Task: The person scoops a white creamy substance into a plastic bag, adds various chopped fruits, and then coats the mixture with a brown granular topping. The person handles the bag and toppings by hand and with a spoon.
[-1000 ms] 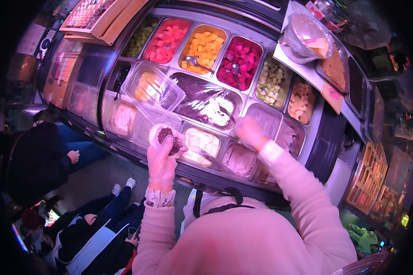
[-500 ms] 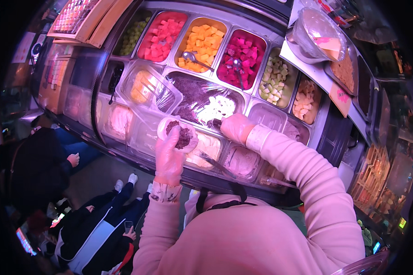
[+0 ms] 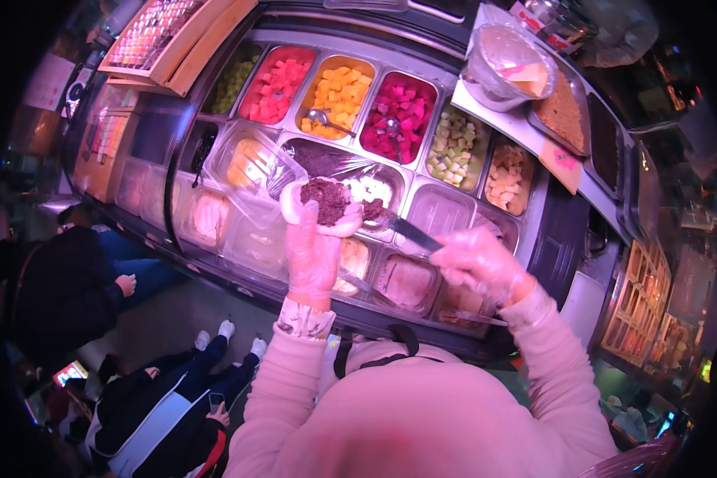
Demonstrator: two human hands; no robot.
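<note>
In a thin clear glove, my left hand (image 3: 312,263) holds up a pale, soft, round dough wrapper (image 3: 291,204). Dark purple, grainy filling (image 3: 327,199) is heaped in it. My right hand (image 3: 479,261), also gloved, grips the handle of a narrow spatula (image 3: 416,234). A clump of the same dark filling clings to the spatula's tip, right beside the wrapper; I cannot tell whether they touch. Behind my left hand lies a pan of dark purple paste (image 3: 315,151) partly under cling film, with white pieces (image 3: 368,190) at its right end.
Metal pans of diced red fruit (image 3: 276,88), yellow fruit (image 3: 338,92) and magenta fruit (image 3: 398,115) line the back. A clear plastic tub (image 3: 251,167) stands left of my hands. Pans of pale cream (image 3: 406,279) lie nearer me. A film-wrapped bowl (image 3: 506,68) stands far right.
My right hand has drawn back from the paste pan toward the right and nearer me, bringing the loaded spatula to the wrapper. My left hand has shifted right and slightly farther from me, still holding the wrapper.
</note>
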